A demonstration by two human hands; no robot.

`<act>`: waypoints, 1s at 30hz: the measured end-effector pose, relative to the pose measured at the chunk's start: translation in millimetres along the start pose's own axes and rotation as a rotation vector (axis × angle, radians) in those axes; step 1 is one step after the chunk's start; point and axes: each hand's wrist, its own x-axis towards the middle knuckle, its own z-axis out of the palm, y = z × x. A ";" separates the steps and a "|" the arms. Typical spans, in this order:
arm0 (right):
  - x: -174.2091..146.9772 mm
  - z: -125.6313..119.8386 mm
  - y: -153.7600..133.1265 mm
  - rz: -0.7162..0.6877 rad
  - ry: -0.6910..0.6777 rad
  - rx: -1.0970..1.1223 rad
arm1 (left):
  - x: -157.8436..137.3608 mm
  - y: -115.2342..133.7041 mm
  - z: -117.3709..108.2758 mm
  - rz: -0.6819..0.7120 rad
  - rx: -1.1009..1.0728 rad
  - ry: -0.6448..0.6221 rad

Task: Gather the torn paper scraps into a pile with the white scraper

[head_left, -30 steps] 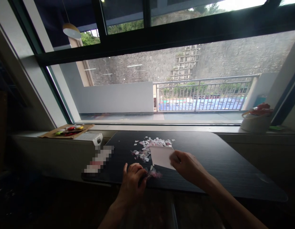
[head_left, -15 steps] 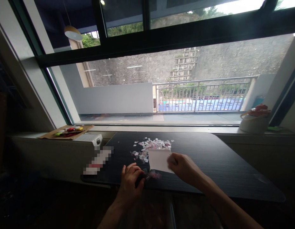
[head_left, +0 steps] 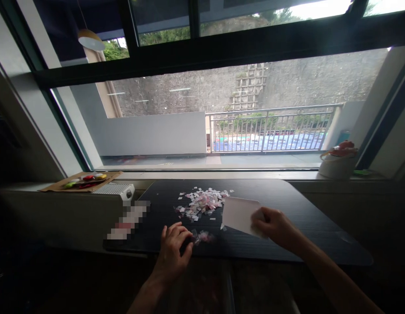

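With our right hand [head_left: 270, 223] we are gripping a white card [head_left: 239, 213] by its edge, at four o'clock from the pile of paper-like scraps [head_left: 205, 201] lying on the dark bench [head_left: 280, 196]. We are holding our left hand [head_left: 175, 243] with thumb and fingers parted, a smaller cluster [head_left: 204, 237] lying just beside it at three o'clock.

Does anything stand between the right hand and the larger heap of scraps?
Yes: the white card, held in the right hand, lies between it and the larger heap. Nothing visible stands between the left hand and the smaller clump.
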 end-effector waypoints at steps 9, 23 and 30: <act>-4.8 3.3 -2.5 -0.026 -0.021 0.034 | 1.4 0.1 0.0 0.002 0.028 0.001; 0.4 3.0 -1.6 -0.031 0.014 -0.097 | 42.3 69.7 -5.0 0.277 0.123 -0.317; -5.5 -8.7 0.7 -0.023 0.052 -0.208 | 47.2 78.3 13.3 0.282 0.192 -0.352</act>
